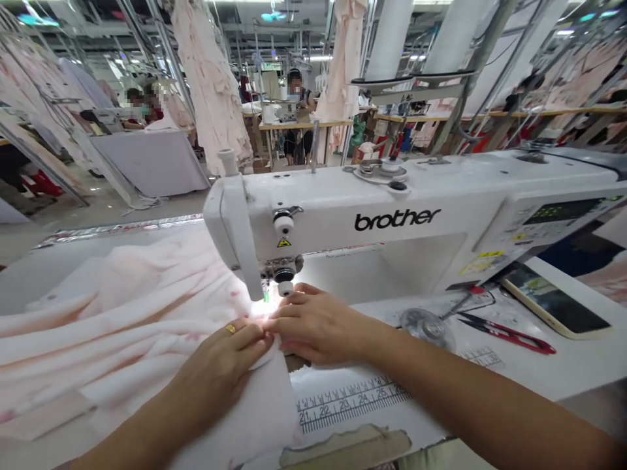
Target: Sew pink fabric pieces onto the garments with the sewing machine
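Note:
A pale pink fabric (pixel 147 320) lies in loose folds over the left of the sewing table and runs under the needle area of a white sewing machine (pixel 323 209). My left hand (pixel 223 356), with a ring on one finger, grips the cloth just in front of the lit needle area. Close against it, my right hand (pixel 318 326) has its fingers bent over the fabric edge at the right of the presser foot (pixel 266 292). The fingertips of both hands nearly meet, and glare washes out the stitching point.
Red-handled thread snips (pixel 512 333) and a phone (pixel 558 300) lie on the right, near a clear round object (pixel 428 326). A printed ruler (pixel 353 401) runs along the table front. Thread cones (pixel 389 39) stand behind the machine; other people work farther back.

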Action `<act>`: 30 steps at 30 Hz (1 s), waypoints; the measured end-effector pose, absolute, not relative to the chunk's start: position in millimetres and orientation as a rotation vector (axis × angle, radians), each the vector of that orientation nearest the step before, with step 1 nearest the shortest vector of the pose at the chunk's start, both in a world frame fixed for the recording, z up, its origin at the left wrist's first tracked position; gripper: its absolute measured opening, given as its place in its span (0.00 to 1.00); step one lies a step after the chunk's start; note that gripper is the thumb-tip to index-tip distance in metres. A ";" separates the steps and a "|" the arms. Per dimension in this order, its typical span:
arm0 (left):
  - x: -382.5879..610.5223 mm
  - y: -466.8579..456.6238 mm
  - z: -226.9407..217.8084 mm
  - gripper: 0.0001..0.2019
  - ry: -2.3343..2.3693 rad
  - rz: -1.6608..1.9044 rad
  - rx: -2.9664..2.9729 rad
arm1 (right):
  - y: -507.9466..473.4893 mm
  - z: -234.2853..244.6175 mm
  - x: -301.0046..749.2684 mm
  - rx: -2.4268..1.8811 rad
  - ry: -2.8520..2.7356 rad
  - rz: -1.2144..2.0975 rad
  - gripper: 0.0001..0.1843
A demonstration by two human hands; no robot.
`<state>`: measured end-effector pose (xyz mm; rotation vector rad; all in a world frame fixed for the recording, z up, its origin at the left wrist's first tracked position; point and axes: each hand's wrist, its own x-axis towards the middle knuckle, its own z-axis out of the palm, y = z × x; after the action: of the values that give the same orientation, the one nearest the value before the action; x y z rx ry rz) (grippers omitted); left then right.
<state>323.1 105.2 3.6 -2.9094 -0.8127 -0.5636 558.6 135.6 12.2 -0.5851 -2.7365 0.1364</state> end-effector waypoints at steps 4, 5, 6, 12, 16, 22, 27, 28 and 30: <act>319.8 117.9 -0.8 0.18 -0.870 -0.538 -2.963 | 136.7 10.3 555.3 -0.739 -2.719 0.164 0.09; 318.2 122.1 -2.2 0.17 -0.900 -0.522 -2.977 | 137.2 10.4 554.4 -0.779 -2.706 0.162 0.08; 316.5 126.2 -3.4 0.17 -0.923 -0.505 -2.996 | 137.8 10.4 553.7 -0.816 -2.694 0.159 0.07; 311.3 135.7 -6.2 0.18 -0.939 -0.527 -3.048 | 138.5 7.4 553.8 -0.875 -2.646 0.083 0.09; 311.7 137.1 -6.0 0.16 -0.937 -0.529 -3.053 | 136.1 6.6 552.1 -0.846 -2.669 0.023 0.09; 312.1 149.6 -5.1 0.15 -0.937 -0.486 -3.001 | 137.3 3.3 548.5 -1.055 -2.670 -0.039 0.16; 311.2 153.3 -6.5 0.15 -0.949 -0.493 -2.963 | 139.9 0.9 550.7 -1.032 -2.665 -0.003 0.23; 310.8 153.7 -6.2 0.15 -0.957 -0.482 -2.958 | 140.0 1.4 551.2 -1.038 -2.663 0.004 0.24; 309.6 155.2 -5.3 0.15 -0.958 -0.453 -2.953 | 139.9 3.1 552.4 -1.035 -2.663 0.012 0.24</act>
<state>309.6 155.2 -5.3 -2.9530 -0.9578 -0.4535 552.4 139.9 3.1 -1.0348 -2.6633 0.0120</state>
